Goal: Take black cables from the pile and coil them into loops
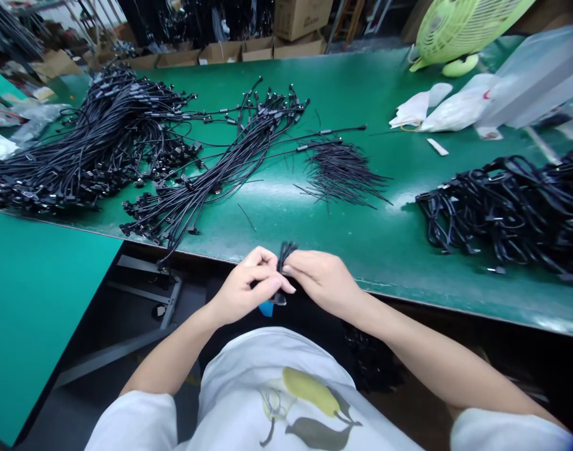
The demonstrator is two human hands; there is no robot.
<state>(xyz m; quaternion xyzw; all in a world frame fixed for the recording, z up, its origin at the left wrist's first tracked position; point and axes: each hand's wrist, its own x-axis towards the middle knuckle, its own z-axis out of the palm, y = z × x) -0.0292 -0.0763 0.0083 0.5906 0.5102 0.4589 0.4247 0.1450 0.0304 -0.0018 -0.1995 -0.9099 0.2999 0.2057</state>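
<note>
Both hands are up close in the lower middle of the frame, just off the near edge of the green surface [385, 250], over my lap. My left hand [246, 285] is curled shut, thumb and fingers pinched on the lower part of a small folded cable [285, 252]. My right hand [324, 279] meets it from the right, fingertips closed on the same cable just below its looped top, which pokes up between the two hands. The hands touch each other at the fingertips. I'd say the tight two-handed pinch keeps the folds from springing open, and holding it off the surface leaves room to turn it. A bit of blue [266, 308] shows under the left hand; I can't tell what it is. In the upper left of the frame a big heap of loose black cables [93, 138] lies well apart from the hands. A fanned-out batch [220, 163] runs from it down toward the near edge, probably so one end is within easy reach. Right of centre sits a scatter of thin black ties [343, 172], also within arm's reach. A pile of coiled cables [507, 207] is at the right edge, kept apart from the loose ones. At the upper right are white plastic bags [456, 106] and a pale green fan [460, 25], with cardboard boxes [298, 19] along the top. A second green tabletop [32, 300] fills the lower left.
</note>
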